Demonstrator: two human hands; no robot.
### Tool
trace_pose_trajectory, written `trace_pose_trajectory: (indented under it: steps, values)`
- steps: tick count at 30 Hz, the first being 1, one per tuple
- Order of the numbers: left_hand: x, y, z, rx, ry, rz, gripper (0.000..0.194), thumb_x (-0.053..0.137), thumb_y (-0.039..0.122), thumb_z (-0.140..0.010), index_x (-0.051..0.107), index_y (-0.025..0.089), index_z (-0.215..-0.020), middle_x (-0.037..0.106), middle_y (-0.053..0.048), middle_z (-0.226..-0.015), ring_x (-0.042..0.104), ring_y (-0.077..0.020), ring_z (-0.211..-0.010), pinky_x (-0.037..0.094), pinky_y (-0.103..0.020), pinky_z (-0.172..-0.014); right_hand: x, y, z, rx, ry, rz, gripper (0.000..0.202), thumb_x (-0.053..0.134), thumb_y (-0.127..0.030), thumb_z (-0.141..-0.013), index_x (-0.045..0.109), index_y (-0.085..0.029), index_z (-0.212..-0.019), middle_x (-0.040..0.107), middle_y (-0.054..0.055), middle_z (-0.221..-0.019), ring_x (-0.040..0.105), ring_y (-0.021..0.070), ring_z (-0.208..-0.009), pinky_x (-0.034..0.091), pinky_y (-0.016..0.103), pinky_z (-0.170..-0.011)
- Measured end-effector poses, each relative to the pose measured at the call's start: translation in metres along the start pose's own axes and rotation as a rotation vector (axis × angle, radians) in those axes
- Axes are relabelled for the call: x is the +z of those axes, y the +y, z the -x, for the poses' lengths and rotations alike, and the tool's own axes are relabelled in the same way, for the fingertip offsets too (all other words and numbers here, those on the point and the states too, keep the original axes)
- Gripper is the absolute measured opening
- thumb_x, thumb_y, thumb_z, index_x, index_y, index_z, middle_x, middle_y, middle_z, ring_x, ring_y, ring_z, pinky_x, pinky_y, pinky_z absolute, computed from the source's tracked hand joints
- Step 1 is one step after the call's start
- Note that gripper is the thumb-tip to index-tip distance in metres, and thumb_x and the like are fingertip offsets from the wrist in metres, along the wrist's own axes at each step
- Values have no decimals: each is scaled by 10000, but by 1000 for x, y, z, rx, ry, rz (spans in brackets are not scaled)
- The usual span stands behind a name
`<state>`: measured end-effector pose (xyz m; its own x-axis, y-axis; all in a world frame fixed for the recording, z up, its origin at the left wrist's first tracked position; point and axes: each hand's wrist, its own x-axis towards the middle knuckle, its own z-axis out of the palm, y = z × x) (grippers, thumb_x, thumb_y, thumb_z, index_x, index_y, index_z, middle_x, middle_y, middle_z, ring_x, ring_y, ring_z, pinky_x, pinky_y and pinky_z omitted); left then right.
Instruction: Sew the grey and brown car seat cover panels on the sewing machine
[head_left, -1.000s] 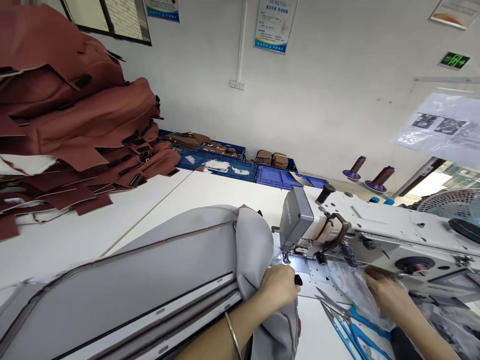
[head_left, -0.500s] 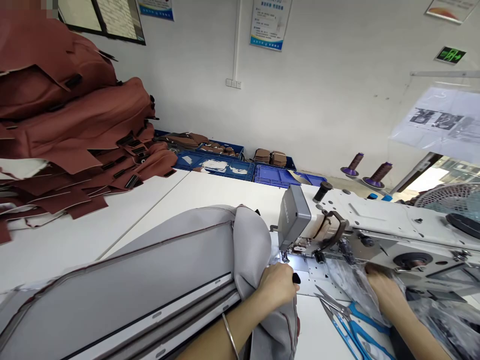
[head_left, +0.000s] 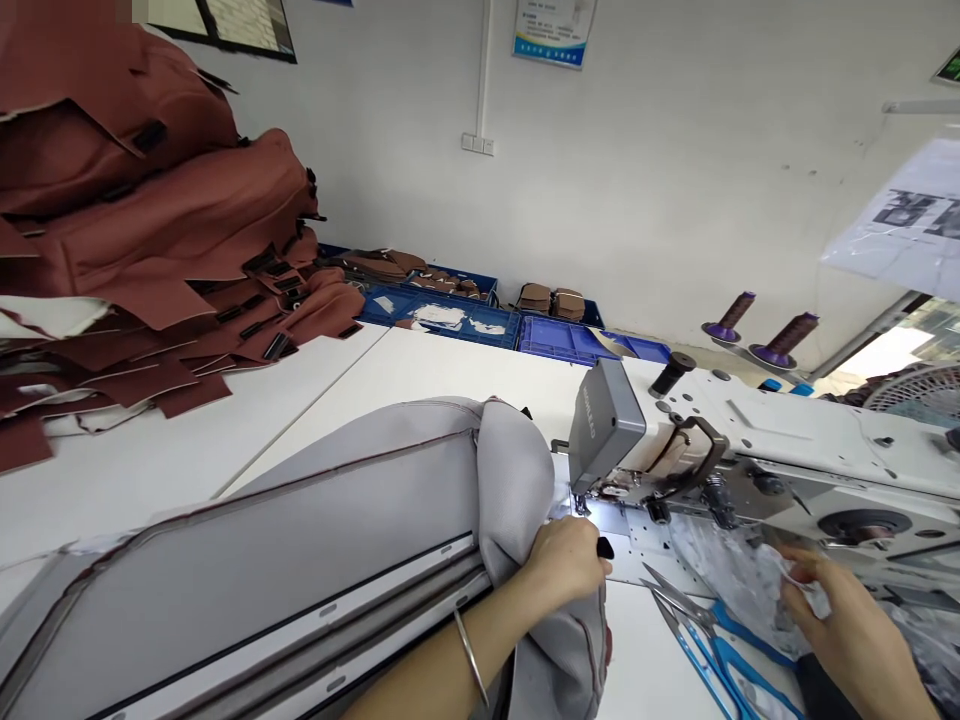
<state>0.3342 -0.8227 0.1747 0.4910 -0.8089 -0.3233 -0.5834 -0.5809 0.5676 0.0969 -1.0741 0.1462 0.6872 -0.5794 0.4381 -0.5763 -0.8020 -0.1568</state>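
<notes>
A grey sewn cover [head_left: 397, 500] with dark seams and slotted white strips lies across the table, its right end bunched up beside the sewing machine [head_left: 611, 420]. My left hand [head_left: 568, 560] is closed on that bunched end, just in front of the lit needle area. A small black tab pokes out by its fingers. Under the machine arm, my right hand [head_left: 832, 610] has its thumb and fingers curled on a crumpled clear plastic bag [head_left: 727, 560]. Blue-handled scissors [head_left: 720, 630] lie on the table between my two hands.
Red-brown sewn covers [head_left: 172, 240] are piled high at the left of the white table [head_left: 442, 365]. Blue crates [head_left: 450, 325] with brown pieces stand behind it. Two thread cones [head_left: 791, 335] rise behind the machine, and a fan [head_left: 922, 390] is at the far right.
My right hand has drawn back from beneath the machine arm, toward me and to the right, with the plastic pulled along. My left hand keeps its grip on the cover. The view has shifted slightly.
</notes>
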Motion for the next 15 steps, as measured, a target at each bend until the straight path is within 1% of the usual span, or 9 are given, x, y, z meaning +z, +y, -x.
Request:
trace_pose_trajectory:
  steps: [3,4,6,7,8,11,12,13,15]
  values:
    - [-6,-1,0,9,-53,83,268,653,360,-719,690,188,-921,686,-86,-966,628,-227,-900,473,-287,-768,-21,-35,15,251,106,43,262,422,-510,-716,469,-258,-769,655,117,-885,617,286,-709,443,363,-546]
    - [-8,-2,0,16,-72,119,272,664,349,-712,687,199,-937,685,-71,-975,626,-215,-898,472,-275,-767,-26,-49,21,302,146,58,296,418,-525,-727,505,-251,-800,655,128,-876,612,288,-679,440,370,-548]
    - [-11,-4,-1,31,-103,179,284,679,331,-701,683,209,-956,682,-55,-996,620,-203,-901,470,-263,-769,-29,-83,32,337,203,-5,397,424,-558,-762,574,-224,-913,655,134,-881,594,256,-604,439,356,-545]
    - [-11,-5,-1,37,-113,197,285,681,324,-698,682,208,-958,680,-53,-1005,618,-202,-905,470,-262,-772,-27,-102,38,329,185,-95,433,451,-566,-770,591,-213,-980,657,123,-906,586,229,-578,443,336,-545]
    - [-12,-6,-2,41,-121,207,280,680,318,-697,682,205,-954,679,-53,-1009,616,-203,-909,470,-263,-776,-25,-121,42,318,142,-230,442,495,-573,-761,605,-208,-985,661,108,-884,595,217,-590,447,308,-539]
    - [-13,-9,-2,55,-131,217,255,661,307,-707,681,199,-937,678,-52,-1007,613,-201,-917,469,-264,-788,-13,-176,54,273,-28,-668,380,558,-572,-749,633,-205,-812,663,79,-856,619,215,-737,471,257,-616]
    - [-13,-10,-3,61,-133,218,253,656,306,-709,679,199,-937,678,-50,-1007,613,-199,-917,468,-263,-791,-9,-191,57,292,-59,-814,359,563,-556,-764,621,-202,-781,658,76,-880,611,216,-794,473,258,-671]
    - [-12,-10,-3,66,-134,219,253,652,305,-711,678,198,-939,677,-49,-1007,612,-196,-916,467,-261,-793,-6,-203,60,330,-86,-952,346,558,-542,-781,609,-200,-768,652,69,-864,603,211,-800,470,258,-686]
    - [-12,-10,-3,81,-138,217,256,646,303,-714,675,199,-946,676,-47,-1008,610,-190,-914,463,-257,-794,1,-221,67,453,-141,-1155,330,540,-524,-812,587,-199,-786,625,39,-737,580,188,-700,456,253,-629]
